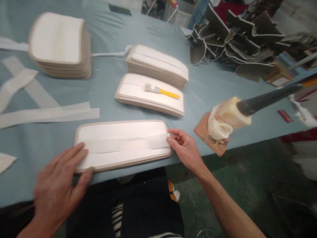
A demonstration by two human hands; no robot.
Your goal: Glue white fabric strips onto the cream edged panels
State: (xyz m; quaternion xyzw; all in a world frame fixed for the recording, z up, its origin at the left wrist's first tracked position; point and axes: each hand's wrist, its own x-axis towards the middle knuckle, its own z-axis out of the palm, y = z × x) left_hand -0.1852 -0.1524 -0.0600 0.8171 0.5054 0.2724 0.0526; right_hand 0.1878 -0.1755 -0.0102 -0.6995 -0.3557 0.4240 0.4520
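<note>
In front of me at the table's near edge lies a low stack of long white panels with rounded corners and beige edges. A pale, thin strip runs lengthwise over the top panel. At the right end, my right hand pinches the strip's end between thumb and fingertips. My left hand rests on the panel's left end, fingers apart, thumb at the near corner. Behind the panels, a yellow-handled brush lies on a second stack of panels.
Another panel stack and a taller stack of squarer pieces stand farther back. Loose white strips lie at left. On the right, a glue-caked container with a dark handle sits on a brown board. Dark curved pieces are heaped behind.
</note>
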